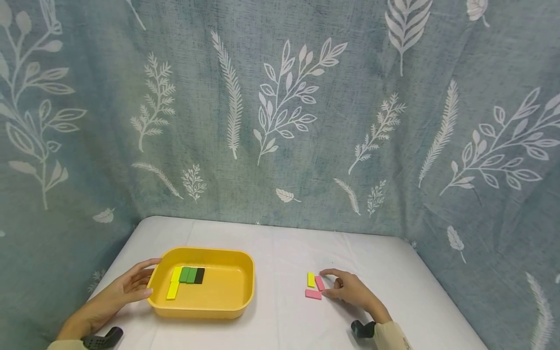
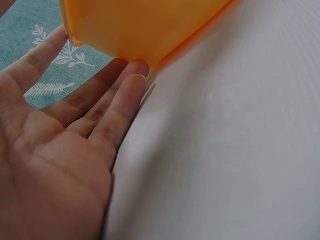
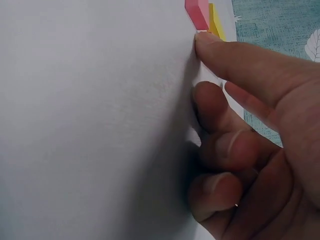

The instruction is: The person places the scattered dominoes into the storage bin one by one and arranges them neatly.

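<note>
At the left, a yellow tray [image 1: 223, 311] has my left hand [image 1: 127, 288] against its left side. Its extended fingers [image 2: 127, 95] touch the tray wall in the left wrist view. On the right side of the table, my right hand [image 1: 350, 290] pinches a tilted pink block [image 1: 320, 283] end to end between thumb and index finger. Another pink block [image 1: 313, 294] lies just in front, and a yellow block [image 1: 311, 280] is close on the left. In the right wrist view the thumb [image 3: 225, 52] hides the pinched block; the other fingers are curled.
Inside the tray, yellow blocks [image 1: 172, 290] stand in a column at the left, with green blocks [image 1: 184, 274] and a black block [image 1: 199, 275] beside its top. A white cloth [image 1: 280, 257] covers the table. A patterned curtain [image 1: 271, 184] hangs behind and on both sides.
</note>
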Action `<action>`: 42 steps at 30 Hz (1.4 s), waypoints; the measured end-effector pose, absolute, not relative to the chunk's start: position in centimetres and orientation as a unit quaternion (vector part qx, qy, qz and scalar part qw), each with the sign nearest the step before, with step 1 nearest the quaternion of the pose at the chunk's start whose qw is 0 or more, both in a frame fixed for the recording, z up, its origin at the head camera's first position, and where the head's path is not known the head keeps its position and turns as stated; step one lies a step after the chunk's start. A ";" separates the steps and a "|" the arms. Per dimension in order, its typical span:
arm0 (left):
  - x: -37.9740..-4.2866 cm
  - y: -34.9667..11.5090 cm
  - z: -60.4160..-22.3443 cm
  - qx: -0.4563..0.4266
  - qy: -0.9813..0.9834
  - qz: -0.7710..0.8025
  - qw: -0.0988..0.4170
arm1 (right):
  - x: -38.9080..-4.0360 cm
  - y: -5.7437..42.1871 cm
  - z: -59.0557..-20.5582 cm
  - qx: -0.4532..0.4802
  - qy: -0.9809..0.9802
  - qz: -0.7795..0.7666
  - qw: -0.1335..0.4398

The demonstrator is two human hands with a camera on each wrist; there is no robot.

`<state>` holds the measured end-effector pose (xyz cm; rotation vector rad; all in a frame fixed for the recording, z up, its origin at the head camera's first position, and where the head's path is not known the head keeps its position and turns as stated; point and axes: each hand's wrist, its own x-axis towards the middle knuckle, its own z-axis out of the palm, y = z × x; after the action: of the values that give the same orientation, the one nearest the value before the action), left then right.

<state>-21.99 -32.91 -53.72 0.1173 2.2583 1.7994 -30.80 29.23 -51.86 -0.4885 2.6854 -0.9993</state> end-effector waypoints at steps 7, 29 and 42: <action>-22.1 -32.8 -53.7 0.036 0.776 0.618 0.123 | -31.2 29.4 -51.9 -0.166 0.913 -0.348 0.132; -21.8 -32.9 -53.7 0.049 0.770 0.623 0.128 | -30.7 29.5 -52.5 -0.139 0.914 -0.363 0.119; -22.0 -33.0 -53.8 0.041 0.777 0.616 0.127 | -30.9 28.9 -51.8 -0.125 0.922 -0.358 0.074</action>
<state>-21.98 -32.96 -53.81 0.1182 2.2597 1.7916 -30.86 28.91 -51.76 -0.3750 2.7679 -1.0753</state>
